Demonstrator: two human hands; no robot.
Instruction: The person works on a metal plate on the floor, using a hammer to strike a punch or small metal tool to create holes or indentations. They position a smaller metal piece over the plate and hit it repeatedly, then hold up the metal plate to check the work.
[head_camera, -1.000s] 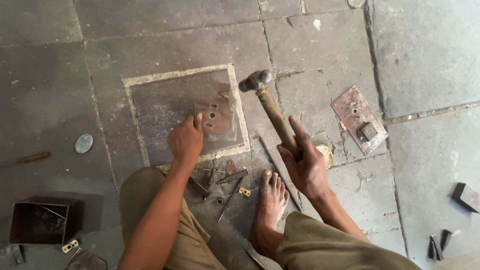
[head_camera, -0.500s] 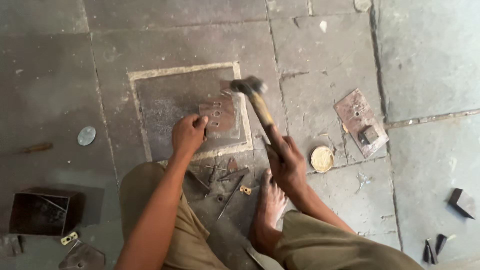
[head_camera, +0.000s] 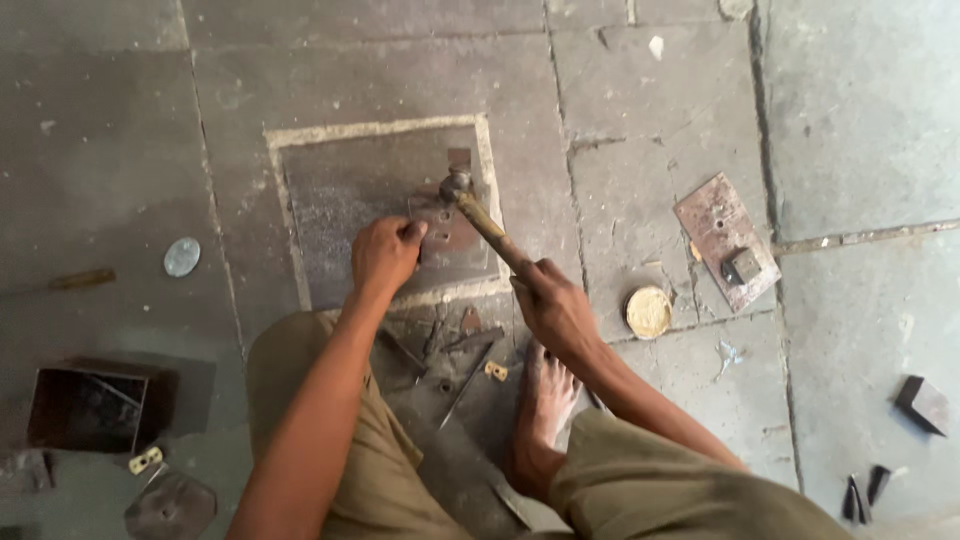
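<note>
Head view shows the right hand clenched around a wooden-handled hammer, its head down on a small rusty metal plate. The left hand pins that plate with closed fingers near the right edge of the square floor slab.

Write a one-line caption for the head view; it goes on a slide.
Seated on the floor, the right hand brings a hammer onto a small metal plate steadied by the left hand.
</note>
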